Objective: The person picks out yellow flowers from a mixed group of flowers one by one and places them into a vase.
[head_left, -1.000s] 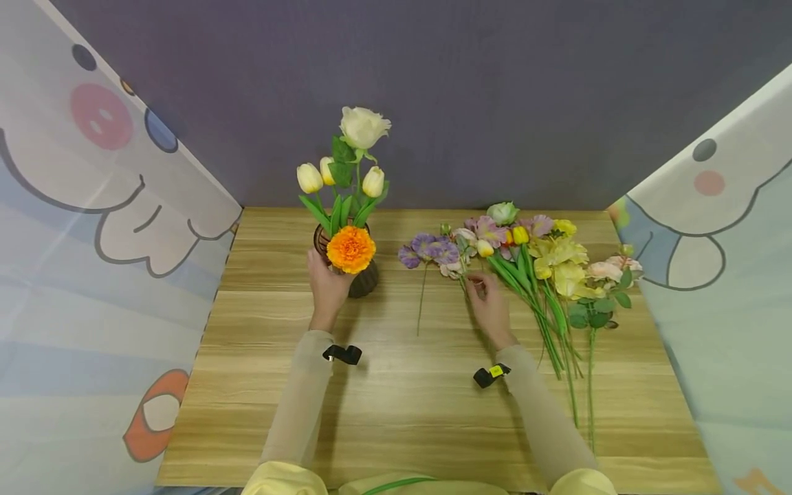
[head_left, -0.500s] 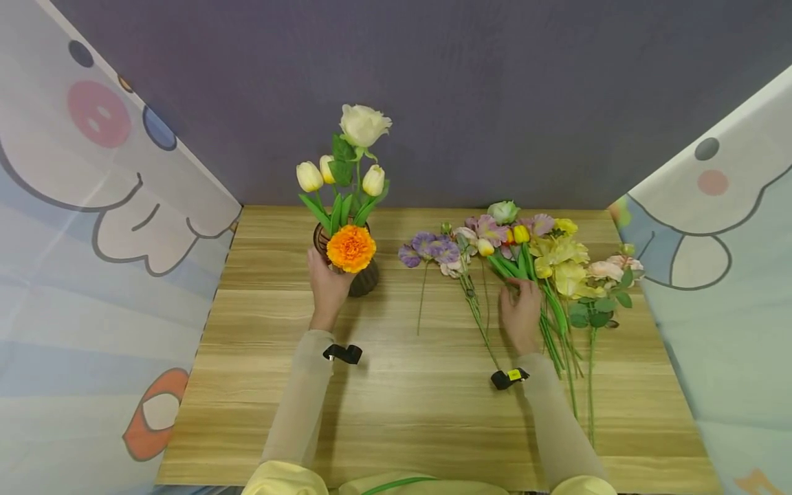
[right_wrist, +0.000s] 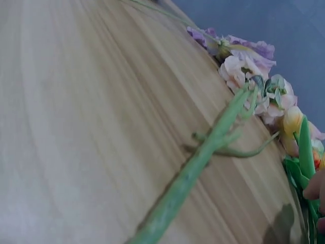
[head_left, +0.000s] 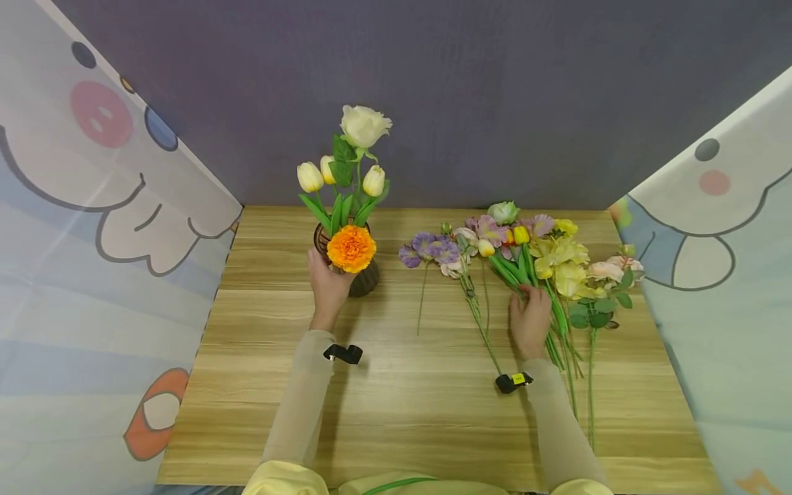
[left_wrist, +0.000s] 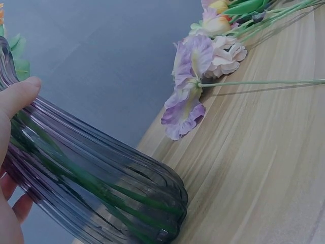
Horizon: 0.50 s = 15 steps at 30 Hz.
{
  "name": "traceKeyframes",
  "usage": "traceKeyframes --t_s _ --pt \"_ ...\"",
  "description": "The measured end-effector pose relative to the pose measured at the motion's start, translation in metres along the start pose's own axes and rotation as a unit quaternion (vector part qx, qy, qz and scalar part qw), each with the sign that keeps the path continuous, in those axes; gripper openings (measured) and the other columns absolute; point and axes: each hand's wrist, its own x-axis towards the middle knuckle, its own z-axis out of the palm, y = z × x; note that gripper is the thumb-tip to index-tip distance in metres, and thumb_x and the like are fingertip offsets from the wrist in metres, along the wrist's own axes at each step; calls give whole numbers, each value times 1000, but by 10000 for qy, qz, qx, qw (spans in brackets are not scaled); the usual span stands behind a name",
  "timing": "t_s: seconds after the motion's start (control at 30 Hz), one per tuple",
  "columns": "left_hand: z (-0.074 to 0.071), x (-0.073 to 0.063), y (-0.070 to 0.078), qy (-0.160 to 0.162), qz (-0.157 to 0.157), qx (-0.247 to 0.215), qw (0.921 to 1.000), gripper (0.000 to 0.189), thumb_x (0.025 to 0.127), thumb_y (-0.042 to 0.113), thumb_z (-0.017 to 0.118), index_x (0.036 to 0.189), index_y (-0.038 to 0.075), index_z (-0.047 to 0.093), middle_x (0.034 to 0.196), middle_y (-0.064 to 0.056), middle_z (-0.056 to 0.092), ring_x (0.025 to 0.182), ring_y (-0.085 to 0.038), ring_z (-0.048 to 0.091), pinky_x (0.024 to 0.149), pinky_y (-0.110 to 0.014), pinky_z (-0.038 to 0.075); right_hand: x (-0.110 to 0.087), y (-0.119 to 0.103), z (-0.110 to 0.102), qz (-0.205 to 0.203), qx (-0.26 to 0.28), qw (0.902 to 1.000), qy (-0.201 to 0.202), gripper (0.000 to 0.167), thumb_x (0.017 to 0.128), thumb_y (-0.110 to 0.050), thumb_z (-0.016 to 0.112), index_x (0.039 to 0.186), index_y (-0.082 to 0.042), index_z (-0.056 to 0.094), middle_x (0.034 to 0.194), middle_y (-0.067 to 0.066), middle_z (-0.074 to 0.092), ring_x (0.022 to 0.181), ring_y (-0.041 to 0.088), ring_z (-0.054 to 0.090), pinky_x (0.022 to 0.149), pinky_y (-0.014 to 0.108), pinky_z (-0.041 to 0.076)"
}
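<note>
My left hand (head_left: 329,289) grips the neck of a ribbed, dark see-through glass vase (left_wrist: 101,157), which is tilted. Green stems show inside its wall. From its mouth rise a white rose (head_left: 364,126), several pale yellow tulips (head_left: 309,177) and an orange carnation (head_left: 350,249). On the right, my right hand (head_left: 530,322) has its fingers curled at the leaves and stems of the yellow-and-red tulips (head_left: 521,235). In the right wrist view only its fingertips (right_wrist: 316,187) show, against the green tulip leaves (right_wrist: 305,152). The part of the stems under this hand is hidden.
Left of the tulips lie a purple iris (head_left: 427,247) and a pale pink flower (head_left: 454,268) with long green stems. Yellow flowers (head_left: 566,265) and a peach rose stem (head_left: 592,385) lie further right. The wooden tabletop (head_left: 408,412) meets a grey wall (head_left: 470,103) behind.
My right hand has moved right, from the pale pink flower's stems to the tulips, uncovering those stems. The tulip stem ends have shifted slightly. My left hand stays on the vase.
</note>
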Motion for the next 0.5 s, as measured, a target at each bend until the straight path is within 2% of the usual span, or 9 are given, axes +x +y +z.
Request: traceKeyframes --t_s 0.17,0.33,0.4,0.5 --pt "0 0 -1 -34 -11 -21 10000 75 80 14 89 141 -2 48 122 -26 48 106 -36 46 87 -39 41 -2 7 -1 253 -73 9997 7 27 102 -6 63 125 6 58 122 28 49 101 44 52 83 58 45" --pt "0 -1 -1 -7 27 -35 10000 75 80 15 88 141 -2 48 121 -24 48 106 -34 46 87 -38 40 -1 12 -2 371 -35 9993 -19 31 104 -9 59 131 6 53 128 28 46 90 38 53 76 50 45" --pt "1 -1 -2 26 87 -4 10000 75 80 16 89 140 -3 48 121 -24 49 105 -34 46 86 -38 41 -1 13 -3 359 -69 9993 -85 32 105 -9 57 133 6 52 129 27 47 89 37 53 74 47 44" --pt "1 -1 -2 60 147 2 9999 74 80 15 88 139 -4 48 120 -25 48 105 -36 46 86 -39 41 -1 12 -5 307 -130 9993 -175 30 105 -7 56 132 7 54 127 27 50 94 41 55 77 52 46"
